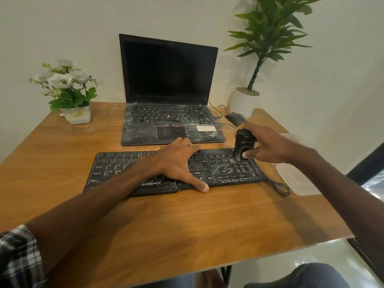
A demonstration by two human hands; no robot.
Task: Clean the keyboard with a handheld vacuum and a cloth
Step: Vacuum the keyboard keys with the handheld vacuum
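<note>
The brown wooden surface (187,221) fills most of the view. At its 12 o'clock edge stands an open black laptop (168,80), its screen dark and its keys and palm rest streaked with pale dust. At 2 o'clock, beyond the surface's far right corner, a tall green leafy plant (268,32) rises from a round white pot (244,100).

In the middle lies the flat black keyboard (116,169), long side toward the person, with white dust and scratch-like marks thickest on its 3 o'clock half. At 10 o'clock sits a small white square planter of white flowers (66,84). At 3 o'clock, just beside the keyboard's right end, lies a clear plastic container (297,179).

The left hand (176,161) rests flat on the keyboard's centre, fingers spread and straight, thumb on the near edge. The right hand (264,144) grips the small black handheld vacuum (243,146), held upright with its lower end touching the keys at the keyboard's 1 o'clock corner.

A dark computer mouse (234,118) lies at 12 o'clock from the vacuum, and a looped black cable (280,187) lies between keyboard and container.
</note>
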